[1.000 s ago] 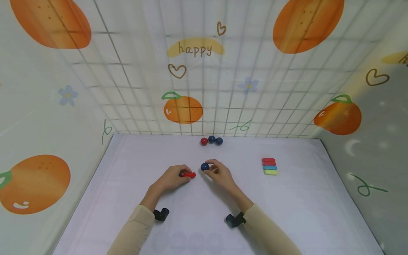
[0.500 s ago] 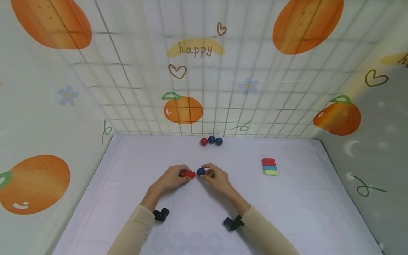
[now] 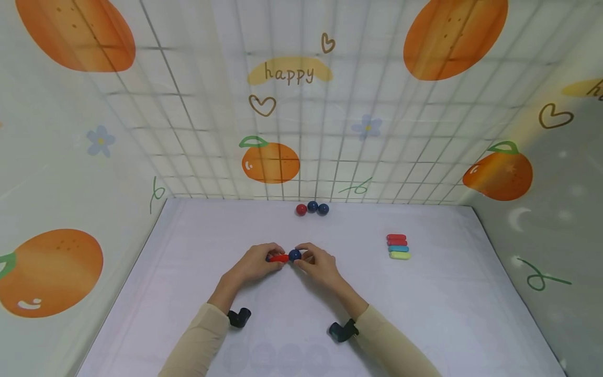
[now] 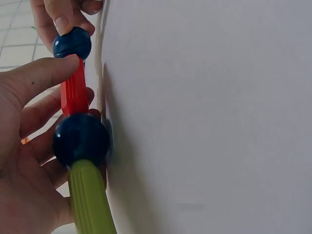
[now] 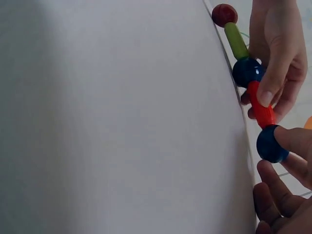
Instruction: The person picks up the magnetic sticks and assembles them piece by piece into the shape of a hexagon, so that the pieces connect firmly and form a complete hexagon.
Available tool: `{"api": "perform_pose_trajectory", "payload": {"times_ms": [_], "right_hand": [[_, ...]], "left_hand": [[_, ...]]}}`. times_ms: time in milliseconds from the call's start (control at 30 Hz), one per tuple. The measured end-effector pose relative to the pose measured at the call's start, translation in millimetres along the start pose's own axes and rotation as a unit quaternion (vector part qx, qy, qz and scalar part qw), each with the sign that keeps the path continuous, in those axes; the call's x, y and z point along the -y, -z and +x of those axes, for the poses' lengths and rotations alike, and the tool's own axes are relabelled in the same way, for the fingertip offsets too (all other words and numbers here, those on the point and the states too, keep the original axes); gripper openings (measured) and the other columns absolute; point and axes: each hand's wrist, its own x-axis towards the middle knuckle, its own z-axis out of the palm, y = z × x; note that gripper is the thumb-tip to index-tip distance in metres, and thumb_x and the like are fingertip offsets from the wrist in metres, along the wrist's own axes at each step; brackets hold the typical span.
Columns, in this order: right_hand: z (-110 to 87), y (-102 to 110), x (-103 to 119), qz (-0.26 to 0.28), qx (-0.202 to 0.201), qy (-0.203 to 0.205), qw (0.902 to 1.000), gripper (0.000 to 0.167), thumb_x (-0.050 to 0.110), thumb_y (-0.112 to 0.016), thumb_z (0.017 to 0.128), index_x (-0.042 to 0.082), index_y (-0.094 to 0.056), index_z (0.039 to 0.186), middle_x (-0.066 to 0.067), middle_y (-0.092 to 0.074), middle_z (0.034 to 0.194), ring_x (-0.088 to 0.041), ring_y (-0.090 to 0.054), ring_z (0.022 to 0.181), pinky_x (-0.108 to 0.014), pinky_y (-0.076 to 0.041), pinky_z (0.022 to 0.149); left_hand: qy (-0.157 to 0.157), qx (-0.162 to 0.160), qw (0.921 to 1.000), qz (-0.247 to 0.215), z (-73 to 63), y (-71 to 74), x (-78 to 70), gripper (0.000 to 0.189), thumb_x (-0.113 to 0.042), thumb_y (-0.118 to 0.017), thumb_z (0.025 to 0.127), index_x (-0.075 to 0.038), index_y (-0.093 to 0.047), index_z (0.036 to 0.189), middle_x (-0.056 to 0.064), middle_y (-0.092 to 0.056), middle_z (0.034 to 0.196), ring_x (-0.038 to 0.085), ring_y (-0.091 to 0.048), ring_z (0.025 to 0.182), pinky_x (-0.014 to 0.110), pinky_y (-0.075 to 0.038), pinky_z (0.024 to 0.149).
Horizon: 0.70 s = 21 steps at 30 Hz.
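Chain (image 5: 247, 72): near the middle of the table (image 3: 212, 225), between the left hand (image 3: 256, 262) and the right hand (image 3: 322, 264); from its left end run red ball (image 5: 224, 15), green rod (image 5: 236, 41), middle ball (image 4: 81, 140), red rod (image 4: 74, 90), end ball (image 3: 294, 255). Whether it rests on the table or hangs just above, I cannot tell.
Joint: the red rod's right end touches the end ball, roughly in line with it.
Left hand: grasps the red rod between thumb and fingers, probably to steady it; the rod's right end juts past the thumb, bare for contact.
Right hand: pinches the end ball from its far and near sides, seemingly so that its left face is free toward the rod.
Screening: in the head view the left hand hides the green rod and red ball, and leaves only a sliver of the middle ball.
Loose balls (image 3: 312, 207): far, a red and two blue in a short row, well apart from both hands.
Loose rods (image 3: 399, 248): right, two red, one blue, one yellow, side by side, perhaps lined up for easy picking and out of the right arm's way.
Cameras (image 3: 239, 317): near, one at each wrist, jutting inward between the sleeves (image 3: 198, 335).
Backdrop (image 3: 202, 104): rises behind the table's far edge, limiting reach there.
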Motion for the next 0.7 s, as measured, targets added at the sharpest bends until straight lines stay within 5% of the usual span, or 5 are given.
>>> {"api": "perform_pose_trajectory", "payload": {"times_ms": [233,700], "right_hand": [[0.8,-5.6,2.9,0.015,0.011,0.005,0.9998,0.037,0.021,-0.073,0.092,0.019,-0.063,0.128,0.000,-0.070,0.096,-0.012,-0.060,0.073,-0.026,-0.049,0.063],[-1.4,-2.4,7.3,0.019,0.021,-0.002,0.9996,0.038,0.014,-0.066,0.097,0.012,-0.058,0.134,-0.003,-0.072,0.106,-0.012,-0.062,0.078,-0.027,-0.052,0.066]], "left_hand": [[-0.038,-0.001,0.9991,0.018,6.0,-3.9,-2.6,0.037,-0.018,-0.078,0.088,-0.014,-0.067,0.123,-0.001,-0.070,0.105,0.017,-0.065,0.098,0.042,-0.051,0.090],[-0.016,0.001,0.9998,0.013,5.5,-3.5,-4.1,0.037,-0.022,-0.081,0.086,-0.016,-0.067,0.119,-0.001,-0.070,0.103,0.016,-0.065,0.097,0.042,-0.052,0.090]]}}
